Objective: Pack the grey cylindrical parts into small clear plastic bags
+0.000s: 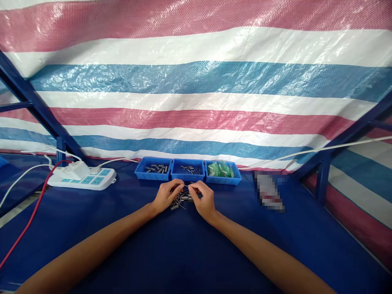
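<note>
Right now my left hand [165, 195] and right hand [203, 199] pinch a thin pin [185, 186] between them, lying crosswise above the loose parts [181, 199].

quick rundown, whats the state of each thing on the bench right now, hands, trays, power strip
left hand: fingertips pinched on a small part, over the pile
right hand: fingertips pinched on the same small part
pile of small parts: loose on the blue cloth between the hands
left tray: holds dark grey cylinders
middle tray: holds thin metal pieces
right tray: holds green pieces
power strip: white plug seated, white cables attached
</note>
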The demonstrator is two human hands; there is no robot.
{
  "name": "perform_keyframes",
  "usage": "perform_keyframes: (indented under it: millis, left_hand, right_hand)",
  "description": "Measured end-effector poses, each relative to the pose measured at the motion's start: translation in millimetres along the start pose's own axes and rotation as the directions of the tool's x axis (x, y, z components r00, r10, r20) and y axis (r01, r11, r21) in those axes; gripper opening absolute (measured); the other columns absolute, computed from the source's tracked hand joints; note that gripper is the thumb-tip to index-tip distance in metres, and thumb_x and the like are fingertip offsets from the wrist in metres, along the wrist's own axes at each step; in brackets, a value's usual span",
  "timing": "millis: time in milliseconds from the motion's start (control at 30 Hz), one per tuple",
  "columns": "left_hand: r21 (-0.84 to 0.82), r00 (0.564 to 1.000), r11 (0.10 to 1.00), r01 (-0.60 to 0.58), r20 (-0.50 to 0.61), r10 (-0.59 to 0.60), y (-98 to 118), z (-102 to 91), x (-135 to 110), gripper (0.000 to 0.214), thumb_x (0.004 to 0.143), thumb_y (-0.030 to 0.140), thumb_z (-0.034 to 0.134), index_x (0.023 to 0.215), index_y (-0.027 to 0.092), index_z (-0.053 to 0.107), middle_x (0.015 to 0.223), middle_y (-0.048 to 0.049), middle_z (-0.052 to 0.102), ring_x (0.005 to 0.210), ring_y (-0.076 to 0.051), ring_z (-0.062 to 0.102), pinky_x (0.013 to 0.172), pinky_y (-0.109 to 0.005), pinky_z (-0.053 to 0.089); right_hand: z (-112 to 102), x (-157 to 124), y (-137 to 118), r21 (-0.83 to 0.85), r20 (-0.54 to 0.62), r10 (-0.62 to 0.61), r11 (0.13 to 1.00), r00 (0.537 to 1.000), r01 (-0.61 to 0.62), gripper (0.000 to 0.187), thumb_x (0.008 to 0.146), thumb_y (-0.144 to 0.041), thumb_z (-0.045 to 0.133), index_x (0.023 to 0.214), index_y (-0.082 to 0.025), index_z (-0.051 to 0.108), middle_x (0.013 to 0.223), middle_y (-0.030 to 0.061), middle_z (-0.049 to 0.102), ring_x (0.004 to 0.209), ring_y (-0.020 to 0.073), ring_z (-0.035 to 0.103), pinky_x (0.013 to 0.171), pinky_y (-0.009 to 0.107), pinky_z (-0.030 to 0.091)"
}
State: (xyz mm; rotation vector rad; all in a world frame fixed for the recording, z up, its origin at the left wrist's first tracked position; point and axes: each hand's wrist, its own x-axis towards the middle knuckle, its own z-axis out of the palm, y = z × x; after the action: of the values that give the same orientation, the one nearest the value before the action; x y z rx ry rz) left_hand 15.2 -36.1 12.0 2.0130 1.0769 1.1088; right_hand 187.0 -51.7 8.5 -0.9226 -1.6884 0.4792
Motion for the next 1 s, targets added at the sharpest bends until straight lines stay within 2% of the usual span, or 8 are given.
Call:
perform_keyframes:
  millis: [167, 467, 1000]
  left_hand:
    - [0.03, 1.0, 1.0, -0.006, 0.007, 0.006, -2.3, 0.6, -1.1, 0.023, 0.092, 0.035, 0.044, 0.093, 0.016, 0.057, 0.072, 0.0007, 0.06, 0.047, -0.006, 0.049, 0.052, -0.017, 0.041]
    - [0.085, 0.999, 0.996, -0.029, 0.016, 0.028, -1.4, 0.1, -0.6, 0.023, 0.09, 0.036, 0.048, 0.092, 0.016, 0.059, 0.077, -0.0007, 0.062, 0.056, -0.008, 0.054, 0.053, -0.016, 0.043]
    - [0.113, 0.999, 0.992, -0.051, 0.014, 0.05, -1.6, 0.3, -0.8, 0.023, 0.09, 0.036, 0.048, 0.092, 0.016, 0.059, 0.077, -0.0005, 0.063, 0.056, -0.008, 0.055, 0.054, -0.016, 0.043]
  right_hand:
    - [-1.4, 0.3, -3.5, -0.007, -0.014, -0.005, 1.0, 1.0, 0.005, 0.016, 0.088, -0.022, 0.049, 0.079, -0.017, 0.061, 0.07, 0.0021, 0.055, 0.061, 0.0124, 0.051, 0.06, 0.024, 0.043]
    - [-1.7, -1.0, -3.6, 0.004, -0.054, -0.001, 1.0, 0.999, 0.002, 0.015, 0.088, -0.022, 0.05, 0.088, -0.017, 0.064, 0.075, 0.0035, 0.059, 0.065, 0.0132, 0.054, 0.062, 0.025, 0.046]
    - [-2.7, -0.9, -5.4, -0.001, -0.054, -0.026, 1.0, 0.998, 0.026, 0.015, 0.088, -0.021, 0.05, 0.089, -0.017, 0.064, 0.076, 0.0039, 0.059, 0.065, 0.0134, 0.055, 0.062, 0.026, 0.046]
